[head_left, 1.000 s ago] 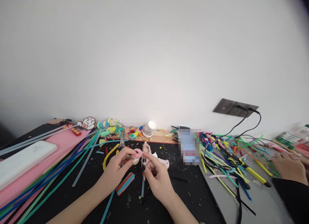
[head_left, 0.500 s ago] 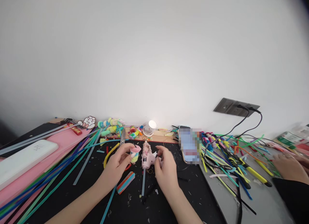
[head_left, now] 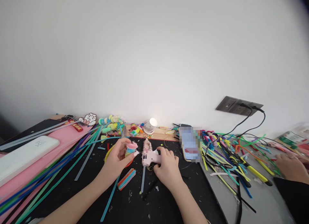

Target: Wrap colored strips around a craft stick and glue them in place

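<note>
The screen of the phone (head_left: pixel 191 144), at two o'clock from the right hand (head_left: pixel 167 164), is blurred and cannot be read. The handle of the pink glue gun (head_left: pixel 150 156) is hidden under the curled fingers of that hand, which are closed around it; only the body and the nozzle show, the nozzle pointing to twelve o'clock. At three o'clock, well apart, another person's hand (head_left: pixel 291 167) is cut off by the edge of the view.

The left hand (head_left: pixel 117 159) pinches a small roll of coloured strips (head_left: pixel 131 149) between thumb and fingers, held just above the black mat (head_left: pixel 169 204), at nine o'clock from the gun and just beside it. The roll is pink on top, with blue, yellow and green layers below. Its underside I cannot see. A clear glue stick (head_left: pixel 143 182) comes out of the gun toward six o'clock.
</note>
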{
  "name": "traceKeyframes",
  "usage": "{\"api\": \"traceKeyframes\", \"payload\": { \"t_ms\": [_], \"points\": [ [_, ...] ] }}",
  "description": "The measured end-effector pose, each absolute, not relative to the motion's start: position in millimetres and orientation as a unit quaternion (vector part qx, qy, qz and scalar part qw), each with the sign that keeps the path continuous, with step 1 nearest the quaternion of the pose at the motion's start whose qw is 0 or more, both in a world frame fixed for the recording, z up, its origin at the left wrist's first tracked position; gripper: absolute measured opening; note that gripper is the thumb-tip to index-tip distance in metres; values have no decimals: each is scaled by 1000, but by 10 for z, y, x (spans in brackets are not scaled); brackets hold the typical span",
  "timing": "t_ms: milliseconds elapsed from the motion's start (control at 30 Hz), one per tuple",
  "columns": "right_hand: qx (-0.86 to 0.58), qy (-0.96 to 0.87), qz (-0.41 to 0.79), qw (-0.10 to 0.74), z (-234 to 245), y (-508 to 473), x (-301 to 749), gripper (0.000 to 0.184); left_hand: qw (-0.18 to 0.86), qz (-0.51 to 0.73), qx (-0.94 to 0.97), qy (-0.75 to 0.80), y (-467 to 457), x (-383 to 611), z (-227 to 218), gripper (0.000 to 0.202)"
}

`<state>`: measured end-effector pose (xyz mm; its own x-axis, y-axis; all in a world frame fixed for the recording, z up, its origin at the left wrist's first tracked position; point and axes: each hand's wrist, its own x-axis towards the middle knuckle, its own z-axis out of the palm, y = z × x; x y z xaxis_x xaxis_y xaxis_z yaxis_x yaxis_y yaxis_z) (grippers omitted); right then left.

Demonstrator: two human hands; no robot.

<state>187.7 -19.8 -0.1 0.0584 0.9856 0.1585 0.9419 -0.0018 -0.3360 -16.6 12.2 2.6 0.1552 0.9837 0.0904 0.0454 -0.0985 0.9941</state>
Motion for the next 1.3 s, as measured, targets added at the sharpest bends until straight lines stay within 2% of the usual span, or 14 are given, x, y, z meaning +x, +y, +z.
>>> {"api": "traceKeyframes", "payload": {
  "t_ms": [100, 200, 367, 533, 667, 833, 1300],
  "points": [
    [-693, -688, 50, 209, -12, -182, 1896, 56, 512, 470, 561, 449, 106, -161, 55, 30],
    [-680, -677, 71, 275, 33, -157, 1917, 46, 517, 483, 547, 447, 108, -163, 58, 30],
    [-608, -648, 174, 425, 115, -152, 1931, 24, 548, 484, 520, 442, 113, -182, 69, 37],
    [-525, -649, 249, 491, 46, -181, 1919, 17, 589, 473, 498, 426, 105, -174, 114, 43],
    [-495, -667, 278, 483, 27, -193, 1896, 14, 597, 481, 490, 414, 109, -162, 114, 39],
    [-487, -697, 287, 442, 44, -203, 1873, 16, 605, 487, 476, 413, 108, -148, 122, 43],
    [-512, -695, 261, 431, 75, -220, 1852, 17, 611, 482, 469, 418, 93, -141, 133, 44]
  ]
}}
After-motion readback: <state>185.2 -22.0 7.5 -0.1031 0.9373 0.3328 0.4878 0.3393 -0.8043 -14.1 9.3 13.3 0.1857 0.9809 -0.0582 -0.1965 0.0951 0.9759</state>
